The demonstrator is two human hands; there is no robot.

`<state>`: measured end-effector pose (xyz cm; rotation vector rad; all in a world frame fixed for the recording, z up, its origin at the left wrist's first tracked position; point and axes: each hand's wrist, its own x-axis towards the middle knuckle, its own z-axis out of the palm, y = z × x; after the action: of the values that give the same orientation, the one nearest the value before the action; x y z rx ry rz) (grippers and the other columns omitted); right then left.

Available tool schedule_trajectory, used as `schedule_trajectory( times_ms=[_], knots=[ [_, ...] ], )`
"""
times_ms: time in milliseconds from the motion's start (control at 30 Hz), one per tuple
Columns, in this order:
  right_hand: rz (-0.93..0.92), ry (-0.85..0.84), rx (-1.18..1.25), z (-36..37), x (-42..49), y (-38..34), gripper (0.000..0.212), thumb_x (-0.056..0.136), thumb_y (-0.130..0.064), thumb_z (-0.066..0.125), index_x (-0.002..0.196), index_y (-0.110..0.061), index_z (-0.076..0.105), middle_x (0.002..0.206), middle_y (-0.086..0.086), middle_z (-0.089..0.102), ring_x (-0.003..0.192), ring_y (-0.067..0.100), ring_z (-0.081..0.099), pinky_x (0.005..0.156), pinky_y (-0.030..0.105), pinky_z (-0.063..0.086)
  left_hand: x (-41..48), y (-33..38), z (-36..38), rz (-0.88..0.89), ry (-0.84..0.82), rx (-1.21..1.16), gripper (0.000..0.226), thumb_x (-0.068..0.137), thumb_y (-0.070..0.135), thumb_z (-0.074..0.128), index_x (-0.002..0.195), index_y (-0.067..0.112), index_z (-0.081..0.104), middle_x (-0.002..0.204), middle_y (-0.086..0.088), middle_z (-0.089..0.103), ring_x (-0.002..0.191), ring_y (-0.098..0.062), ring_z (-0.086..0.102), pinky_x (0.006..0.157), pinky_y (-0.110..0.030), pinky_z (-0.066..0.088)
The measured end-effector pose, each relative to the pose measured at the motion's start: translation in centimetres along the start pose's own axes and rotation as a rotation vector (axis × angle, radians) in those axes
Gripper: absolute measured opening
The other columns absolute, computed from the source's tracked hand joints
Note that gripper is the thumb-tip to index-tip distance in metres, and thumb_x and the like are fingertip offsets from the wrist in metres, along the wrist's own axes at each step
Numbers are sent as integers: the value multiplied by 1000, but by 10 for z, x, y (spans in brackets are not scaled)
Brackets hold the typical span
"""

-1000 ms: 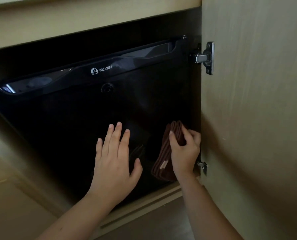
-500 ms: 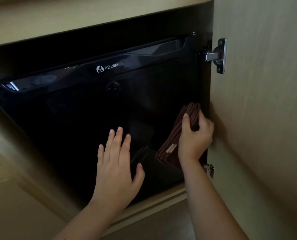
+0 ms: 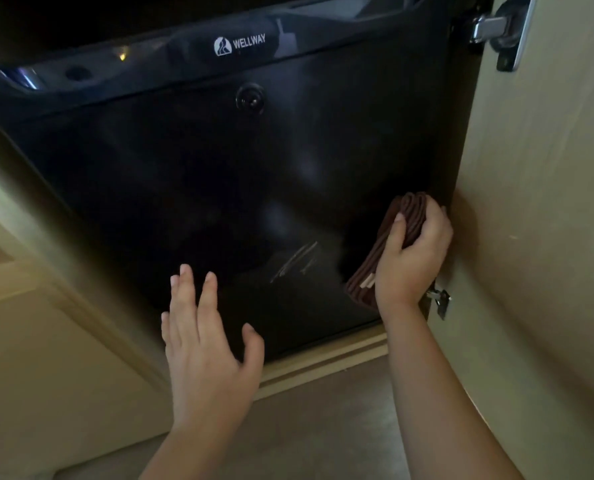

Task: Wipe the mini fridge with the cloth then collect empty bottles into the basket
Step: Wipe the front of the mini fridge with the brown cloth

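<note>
A glossy black mini fridge (image 3: 240, 174) with a white WELLWAY logo sits inside a wooden cabinet recess, its door closed. My right hand (image 3: 413, 258) grips a folded brown cloth (image 3: 389, 244) and holds it against the lower right part of the fridge door, close to the cabinet door's edge. My left hand (image 3: 205, 348) is spread with straight fingers near the lower middle of the fridge door; whether it touches the glass I cannot tell. No bottles or basket are in view.
The open wooden cabinet door (image 3: 545, 202) stands at the right, with a metal hinge (image 3: 500, 29) at the top and a second hinge (image 3: 439, 301) beside my right wrist. The cabinet's wooden bottom rail (image 3: 323, 365) runs under the fridge. Brown floor lies below.
My right hand went up the right edge of the fridge door with the cloth, then came back down. The view has closed in on the fridge. My left hand stays spread low on the door.
</note>
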<state>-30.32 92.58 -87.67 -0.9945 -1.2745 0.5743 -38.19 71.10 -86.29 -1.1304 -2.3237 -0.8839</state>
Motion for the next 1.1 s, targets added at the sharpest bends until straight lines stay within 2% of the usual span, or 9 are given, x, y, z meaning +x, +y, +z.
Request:
schedule_trajectory(
  times_ms=[167, 367, 433, 567, 667, 767, 867, 967, 1100],
  knots=[
    [-119, 35, -155, 7, -2, 3, 46, 96, -22, 43, 141, -19, 33, 141, 23, 32, 128, 32, 37, 102, 35, 39, 1, -11, -2, -42, 8, -8, 68, 78, 27, 49, 139, 14, 22, 153, -9, 13, 138, -9, 0, 109, -52, 18],
    [-147, -28, -219, 9, -8, 10, 50, 95, -36, 42, 142, -21, 32, 144, 23, 27, 131, 32, 33, 101, 29, 31, 1, -15, -1, -57, 6, -12, 68, 79, 28, 47, 140, 15, 19, 154, -9, 9, 140, -14, 2, 110, -50, 17],
    [-139, -21, -193, 9, -12, 8, 49, 95, -38, 39, 140, -18, 36, 141, 25, 32, 127, 33, 37, 100, 27, 32, 1, -17, -2, -99, 6, -18, 72, 77, 25, 50, 141, 12, 19, 154, -9, 7, 141, -19, 3, 110, -54, 19],
    [-209, -65, -125, 16, -43, 5, 45, 96, -38, 37, 131, -14, 50, 133, 28, 40, 119, 34, 43, 100, 12, 24, 5, -24, -6, -224, -16, -7, 82, 79, 28, 52, 145, 8, 8, 155, -13, -2, 141, -29, 2, 110, -57, 18],
    [-281, -173, -126, 19, -69, 6, 40, 95, -36, 40, 127, -15, 54, 130, 28, 42, 117, 36, 45, 97, 24, 35, 11, -31, -7, -297, -30, 0, 89, 83, 21, 61, 146, 7, 1, 155, -13, -7, 142, -29, -1, 112, -54, 15],
    [-234, -205, -80, 14, -62, 5, 40, 93, -32, 46, 128, -13, 52, 131, 25, 42, 119, 33, 45, 95, 30, 39, 16, -39, -7, -398, -27, -63, 93, 83, 21, 62, 146, 10, -4, 155, -9, -7, 142, -23, -3, 114, -44, 9],
    [-148, -122, 55, 9, -33, -3, 39, 92, -25, 52, 125, -5, 49, 129, 23, 42, 119, 28, 46, 98, 21, 38, 18, -46, -6, -462, -35, -180, 94, 84, 22, 62, 146, 14, -7, 156, -3, -4, 142, -18, 0, 110, -30, 9],
    [-79, 20, 171, 8, -12, -8, 33, 91, -17, 55, 117, 3, 52, 123, 26, 46, 112, 25, 51, 88, 2, 34, 20, -49, -5, -474, -86, -240, 94, 84, 23, 62, 146, 19, -8, 156, 2, -1, 141, -17, 8, 109, -31, 15],
    [-67, -27, 155, 12, -33, -2, 36, 90, -22, 56, 120, -4, 55, 134, 22, 40, 122, 24, 44, 96, 6, 33, 24, -49, -7, -474, -71, -274, 95, 83, 22, 64, 146, 19, -7, 154, -1, 5, 139, -21, 15, 109, -35, 20]
  ],
)
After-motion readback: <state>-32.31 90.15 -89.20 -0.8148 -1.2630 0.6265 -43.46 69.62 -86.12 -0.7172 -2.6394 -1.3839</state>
